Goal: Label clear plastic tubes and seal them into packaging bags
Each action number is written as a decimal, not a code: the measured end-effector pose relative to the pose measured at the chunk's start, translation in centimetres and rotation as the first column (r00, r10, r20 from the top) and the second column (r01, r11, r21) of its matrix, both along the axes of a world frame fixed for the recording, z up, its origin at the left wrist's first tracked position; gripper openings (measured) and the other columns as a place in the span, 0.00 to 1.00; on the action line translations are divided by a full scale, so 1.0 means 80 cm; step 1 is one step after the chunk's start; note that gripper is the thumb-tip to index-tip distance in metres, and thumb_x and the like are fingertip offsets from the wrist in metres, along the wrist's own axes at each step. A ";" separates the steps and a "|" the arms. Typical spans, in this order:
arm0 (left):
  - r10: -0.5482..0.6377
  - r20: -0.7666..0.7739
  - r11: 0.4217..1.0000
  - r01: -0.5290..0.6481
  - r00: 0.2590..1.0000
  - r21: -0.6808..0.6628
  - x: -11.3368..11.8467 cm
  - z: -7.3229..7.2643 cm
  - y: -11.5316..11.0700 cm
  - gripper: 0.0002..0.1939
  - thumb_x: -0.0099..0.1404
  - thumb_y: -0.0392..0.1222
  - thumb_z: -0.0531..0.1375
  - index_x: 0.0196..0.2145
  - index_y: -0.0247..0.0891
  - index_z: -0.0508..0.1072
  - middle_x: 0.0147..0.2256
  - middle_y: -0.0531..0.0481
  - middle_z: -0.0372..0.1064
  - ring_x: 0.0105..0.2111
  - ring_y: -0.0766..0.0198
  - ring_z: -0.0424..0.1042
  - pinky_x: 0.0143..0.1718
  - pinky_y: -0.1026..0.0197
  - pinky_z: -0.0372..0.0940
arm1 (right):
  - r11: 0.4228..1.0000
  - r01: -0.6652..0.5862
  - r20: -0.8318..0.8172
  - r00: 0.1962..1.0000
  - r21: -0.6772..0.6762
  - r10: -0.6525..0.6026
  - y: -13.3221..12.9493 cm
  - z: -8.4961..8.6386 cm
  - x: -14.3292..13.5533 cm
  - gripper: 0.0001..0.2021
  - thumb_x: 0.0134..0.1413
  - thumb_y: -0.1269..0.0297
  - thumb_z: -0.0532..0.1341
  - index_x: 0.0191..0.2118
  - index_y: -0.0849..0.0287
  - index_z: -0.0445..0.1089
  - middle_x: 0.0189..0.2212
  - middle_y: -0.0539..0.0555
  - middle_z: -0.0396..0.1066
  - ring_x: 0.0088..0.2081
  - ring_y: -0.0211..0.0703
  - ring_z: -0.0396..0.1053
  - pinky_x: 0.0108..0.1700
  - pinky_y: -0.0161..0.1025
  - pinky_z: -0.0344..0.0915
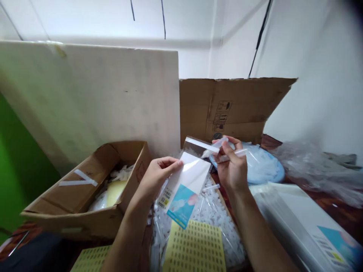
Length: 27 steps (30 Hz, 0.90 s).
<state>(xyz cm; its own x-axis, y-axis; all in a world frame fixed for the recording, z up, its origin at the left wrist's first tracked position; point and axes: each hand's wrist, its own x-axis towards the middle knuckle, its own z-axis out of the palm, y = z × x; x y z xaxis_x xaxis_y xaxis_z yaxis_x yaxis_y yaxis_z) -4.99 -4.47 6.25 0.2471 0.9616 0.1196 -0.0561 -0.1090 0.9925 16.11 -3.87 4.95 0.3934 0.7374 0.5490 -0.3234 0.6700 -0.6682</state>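
Note:
My left hand [163,172] pinches the left edge of a clear plastic packet [195,166], which holds a white and blue printed card. The packet is tilted, its flap with a white strip toward the top right. My right hand [235,170] is closed on small clear plastic tubes [239,153] beside that flap; how many it holds I cannot tell. Below the packet lies a heap of small white pieces [215,211] in clear plastic. A yellow sheet of small labels [195,247] rests on the heap.
At the left stands an open cardboard box [70,223] with plastic bags inside. A light blue dish [279,175] of clear plastic pieces sits behind my right hand. Stacked packets [297,211] lie at the right, near crumpled clear plastic [317,166]. A white panel [113,94] rises behind.

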 end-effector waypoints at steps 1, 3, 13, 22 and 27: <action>-0.006 -0.016 1.000 0.006 1.000 0.013 -0.004 0.001 -0.001 0.14 0.57 0.51 0.71 0.31 0.37 0.82 0.27 0.47 0.76 0.24 0.65 0.69 0.24 0.65 0.62 | 0.999 -0.029 0.047 0.998 -0.017 0.030 -0.001 -0.002 -0.002 0.10 0.62 0.59 0.63 0.46 0.52 0.65 0.36 0.52 0.76 0.26 0.38 0.69 0.25 0.35 0.62; -0.023 -0.045 0.999 0.025 0.999 0.033 -0.010 0.004 -0.002 0.15 0.59 0.52 0.69 0.31 0.37 0.82 0.27 0.48 0.75 0.24 0.66 0.68 0.24 0.65 0.61 | 0.995 -0.082 0.153 0.984 -0.062 0.091 -0.004 -0.006 -0.008 0.10 0.61 0.60 0.63 0.46 0.52 0.67 0.34 0.51 0.76 0.26 0.38 0.69 0.25 0.35 0.62; 0.048 -0.064 0.988 -0.038 0.997 0.150 -0.031 0.018 -0.004 0.16 0.63 0.53 0.66 0.29 0.37 0.80 0.25 0.50 0.71 0.22 0.69 0.62 0.21 0.65 0.53 | 0.923 -0.318 0.361 0.852 -0.218 0.379 -0.010 -0.027 -0.021 0.13 0.46 0.73 0.63 0.38 0.52 0.79 0.34 0.50 0.74 0.23 0.36 0.60 0.21 0.35 0.55; 0.009 -0.041 0.970 0.001 0.999 0.243 -0.047 0.018 -0.007 0.15 0.65 0.53 0.66 0.34 0.36 0.80 0.28 0.50 0.73 0.24 0.68 0.67 0.22 0.69 0.58 | 0.909 -0.387 0.256 0.873 -0.155 0.415 -0.020 -0.003 -0.015 0.16 0.52 0.58 0.68 0.49 0.50 0.76 0.44 0.55 0.70 0.33 0.42 0.66 0.30 0.39 0.67; -0.091 -0.069 0.954 0.107 0.993 0.280 -0.046 0.018 -0.013 0.14 0.65 0.51 0.67 0.34 0.34 0.80 0.27 0.51 0.73 0.25 0.70 0.66 0.23 0.70 0.59 | 0.976 -0.214 0.135 0.969 0.028 0.208 -0.019 0.010 -0.005 0.17 0.64 0.49 0.62 0.34 0.56 0.78 0.41 0.54 0.67 0.36 0.40 0.68 0.39 0.39 0.71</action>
